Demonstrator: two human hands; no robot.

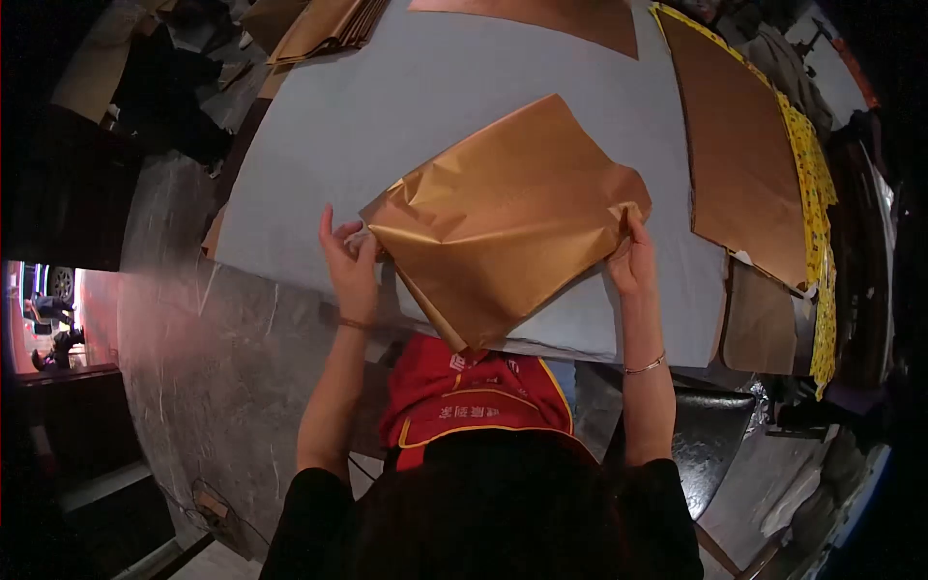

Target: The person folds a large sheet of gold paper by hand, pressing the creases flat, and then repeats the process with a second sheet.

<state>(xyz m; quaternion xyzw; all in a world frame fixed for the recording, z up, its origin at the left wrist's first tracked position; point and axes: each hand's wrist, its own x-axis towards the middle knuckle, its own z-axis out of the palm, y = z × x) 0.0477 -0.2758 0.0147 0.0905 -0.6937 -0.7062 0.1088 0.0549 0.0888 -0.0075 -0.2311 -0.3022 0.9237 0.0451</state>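
A shiny gold paper sheet (512,203) is spread between my hands over the table's near side, creased toward its left corner. One lower corner hangs past the table edge, just above my red apron (483,396). My left hand (350,266) pinches the sheet's left corner between thumb and fingers, with the index finger raised. On the other side, my right hand (632,256) grips the right corner, where the material bunches up at the fingertips. Beneath the sheet lies the pale grey table covering (300,184).
A stack of folded brown sheets (333,27) lies at the far left. Another copper-coloured sheet (541,17) is at the far edge. Right of the covering lies a brown panel (739,145) beside yellow patterned material (817,232). A black seat (691,440) stands near my right side.
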